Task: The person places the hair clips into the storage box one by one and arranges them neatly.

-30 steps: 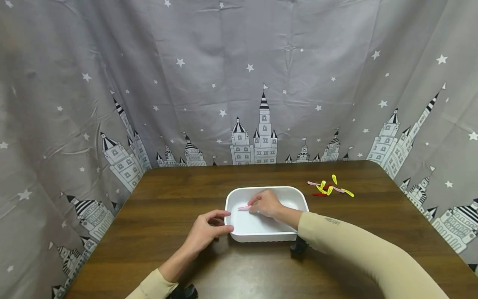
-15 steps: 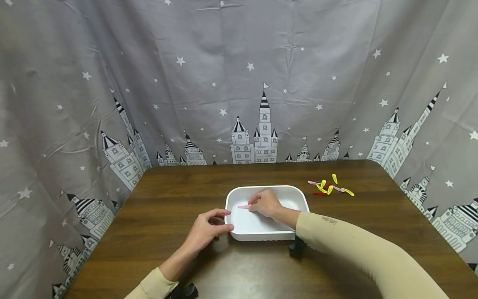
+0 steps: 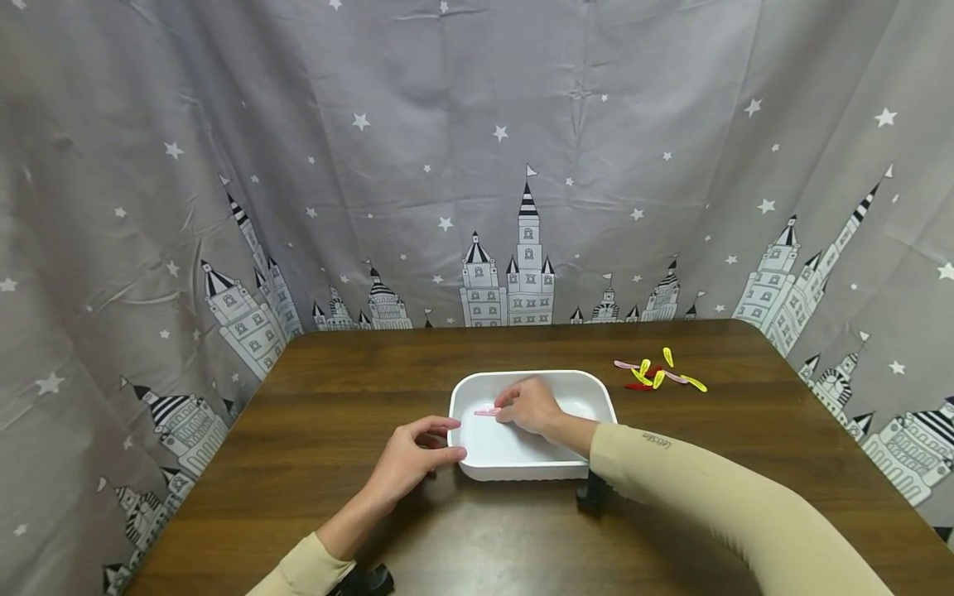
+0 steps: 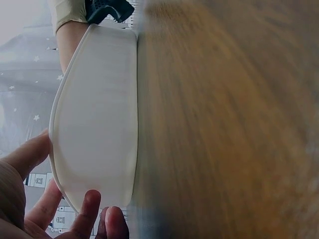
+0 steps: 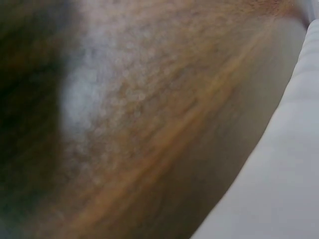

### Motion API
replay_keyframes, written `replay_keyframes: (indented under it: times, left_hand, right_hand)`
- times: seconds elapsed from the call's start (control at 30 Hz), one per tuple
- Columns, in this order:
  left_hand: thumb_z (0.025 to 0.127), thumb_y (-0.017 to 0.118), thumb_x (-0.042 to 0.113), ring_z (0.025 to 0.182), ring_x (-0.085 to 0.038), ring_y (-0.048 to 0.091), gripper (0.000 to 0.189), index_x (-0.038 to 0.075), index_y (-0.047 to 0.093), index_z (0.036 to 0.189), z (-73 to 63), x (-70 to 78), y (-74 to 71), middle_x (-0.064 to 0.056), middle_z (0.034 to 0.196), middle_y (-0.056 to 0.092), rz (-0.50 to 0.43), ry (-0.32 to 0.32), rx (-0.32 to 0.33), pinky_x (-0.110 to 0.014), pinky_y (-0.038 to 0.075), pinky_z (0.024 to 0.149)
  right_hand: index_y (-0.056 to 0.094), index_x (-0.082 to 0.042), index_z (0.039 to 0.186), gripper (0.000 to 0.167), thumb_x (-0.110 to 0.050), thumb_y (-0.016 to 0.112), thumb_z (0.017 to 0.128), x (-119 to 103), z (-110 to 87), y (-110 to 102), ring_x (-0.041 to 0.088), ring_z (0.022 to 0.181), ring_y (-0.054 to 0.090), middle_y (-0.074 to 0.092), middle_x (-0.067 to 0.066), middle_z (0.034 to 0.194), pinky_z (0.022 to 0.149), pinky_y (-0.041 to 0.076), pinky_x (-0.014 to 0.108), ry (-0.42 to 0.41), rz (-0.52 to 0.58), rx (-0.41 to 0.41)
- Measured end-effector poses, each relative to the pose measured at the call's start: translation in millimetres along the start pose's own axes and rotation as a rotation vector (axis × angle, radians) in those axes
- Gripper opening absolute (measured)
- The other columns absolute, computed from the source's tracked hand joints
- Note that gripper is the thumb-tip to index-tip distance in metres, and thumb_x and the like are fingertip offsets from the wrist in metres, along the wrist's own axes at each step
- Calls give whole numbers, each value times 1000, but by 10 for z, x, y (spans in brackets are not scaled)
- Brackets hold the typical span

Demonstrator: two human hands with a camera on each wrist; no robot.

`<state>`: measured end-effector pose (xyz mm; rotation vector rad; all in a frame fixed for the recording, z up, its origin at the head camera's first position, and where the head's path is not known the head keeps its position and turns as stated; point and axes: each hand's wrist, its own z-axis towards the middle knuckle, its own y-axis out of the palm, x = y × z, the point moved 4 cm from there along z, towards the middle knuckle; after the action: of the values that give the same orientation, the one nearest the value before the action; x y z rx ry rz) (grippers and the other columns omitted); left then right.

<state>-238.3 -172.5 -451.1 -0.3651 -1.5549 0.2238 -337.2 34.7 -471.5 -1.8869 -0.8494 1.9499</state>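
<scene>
Fingers wide, the left hand [image 3: 411, 455] is apparently steadying the white tray [image 3: 522, 473] from the left while the right hand [image 3: 531, 404] is pinching a pink clip [image 3: 487, 412].

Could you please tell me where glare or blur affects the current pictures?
Head view: soft glare on the table low in frame, white tray fairly sharp; left wrist view: table grain smeared; right wrist view: table strongly blurred, with a whitish glare patch.

Indoor nook, castle-print curtain [image 3: 477, 124]
</scene>
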Motion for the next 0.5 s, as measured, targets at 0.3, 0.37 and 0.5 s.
replay_keyframes:
  times: [0.3, 0.37, 0.5]
  left_hand:
    - [77, 88, 19, 86, -19, 62, 41, 10, 74, 115, 0, -7, 8, -14, 103, 70, -7, 3, -6, -30, 52, 59]
    - [77, 88, 20, 87, -19, 62, 41, 10, 74, 114, 0, -4, 9, -13, 102, 70, -8, 5, -6, -29, 52, 59]
    - [77, 88, 20, 87, -19, 62, 41, 10, 74, 114, 0, 2, 6, -13, 103, 70, -9, 7, -1, -28, 51, 60]
  right_hand:
    - [79, -8, 90, 17, -10, 86, 74, -59, -27, -49, 14, 77, 58, 73, 3, 87, 65, 45, 24, -10, -45, -35]
    - [79, -8, 91, 18, -12, 85, 75, -83, -25, -93, 15, 77, 58, 74, 4, 88, 64, 45, 24, -6, -53, -47]
    - [79, -8, 94, 20, -13, 85, 75, -169, -35, -230, 16, 83, 59, 76, 5, 95, 70, 48, 27, -33, -69, -48]
